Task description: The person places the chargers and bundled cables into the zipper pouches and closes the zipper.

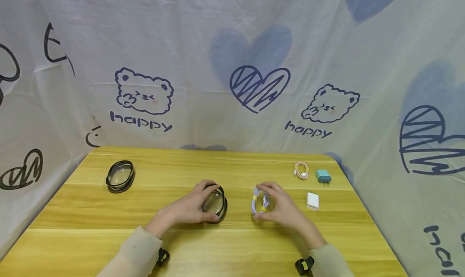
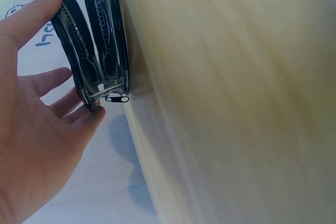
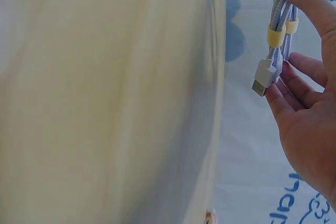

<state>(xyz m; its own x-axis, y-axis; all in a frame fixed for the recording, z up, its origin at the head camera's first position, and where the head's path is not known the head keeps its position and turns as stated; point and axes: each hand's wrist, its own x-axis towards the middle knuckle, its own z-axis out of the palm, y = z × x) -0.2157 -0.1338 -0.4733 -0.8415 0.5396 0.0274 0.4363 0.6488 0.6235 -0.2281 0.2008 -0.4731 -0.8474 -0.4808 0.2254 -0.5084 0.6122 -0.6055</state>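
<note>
My left hand (image 1: 189,206) grips a round case (image 1: 215,204) with clear faces and black trim, thumb at the near side and fingers at the far side. The left wrist view shows the case (image 2: 111,30) on edge, with a zipper along its rim and a small black pull tab (image 2: 117,99) at one end. To the right, my right hand (image 1: 282,207) holds a coiled lavender cable (image 1: 254,202) between thumb and fingers. Up close, the cable (image 3: 278,11) looks braided, bound with yellow ties (image 3: 276,36), with a USB plug (image 3: 263,80) at its end.
A second round black-trimmed clear case (image 1: 120,177) lies at the far left of the wooden table (image 1: 232,252). At the right are a pink coiled cable (image 1: 301,171), a teal charger plug (image 1: 323,176) and a white one (image 1: 312,201). Printed cloth (image 1: 203,107) hangs behind.
</note>
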